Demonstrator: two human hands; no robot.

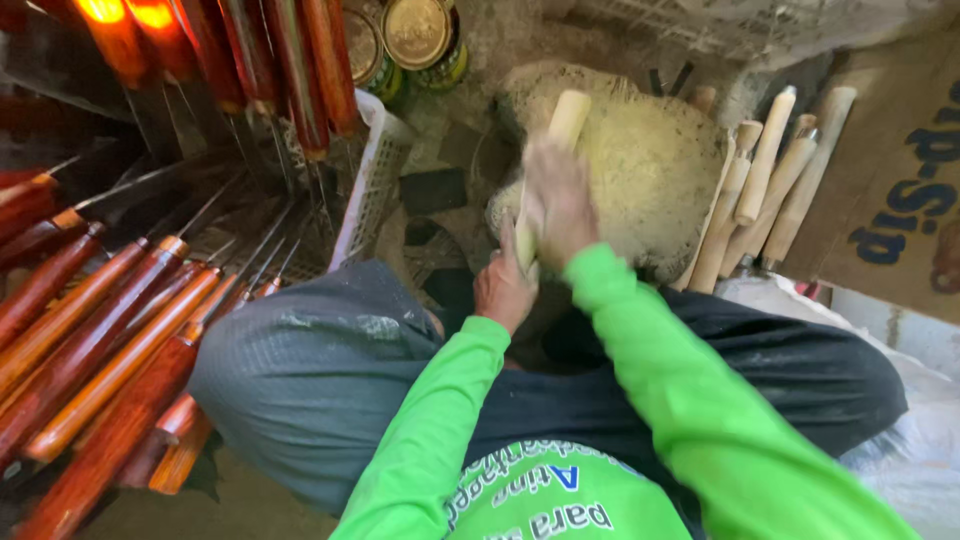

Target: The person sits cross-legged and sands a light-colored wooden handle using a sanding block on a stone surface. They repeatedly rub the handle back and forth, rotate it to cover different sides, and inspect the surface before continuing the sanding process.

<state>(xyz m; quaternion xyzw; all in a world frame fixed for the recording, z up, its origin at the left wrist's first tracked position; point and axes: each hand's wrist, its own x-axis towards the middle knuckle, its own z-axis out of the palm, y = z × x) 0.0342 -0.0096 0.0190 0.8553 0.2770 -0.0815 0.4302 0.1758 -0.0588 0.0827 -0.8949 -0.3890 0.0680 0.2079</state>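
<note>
A pale, unfinished wooden handle [566,122] stands tilted in front of me, its top end sticking up past my fingers. My right hand [556,205] is wrapped around its middle and looks blurred. My left hand [503,288] grips the handle's lower end, just below the right hand. Both arms wear bright green sleeves. Behind the handle lies a heap of pale sawdust or shavings [655,165].
Several bare wooden handles [765,180] lean at the right beside brown cardboard [890,190]. Many red-brown varnished handles with metal rods [110,350] fill the left, some in a white crate [372,190]. Two tin cans [415,35] stand at the top. My grey-trousered knees sit below.
</note>
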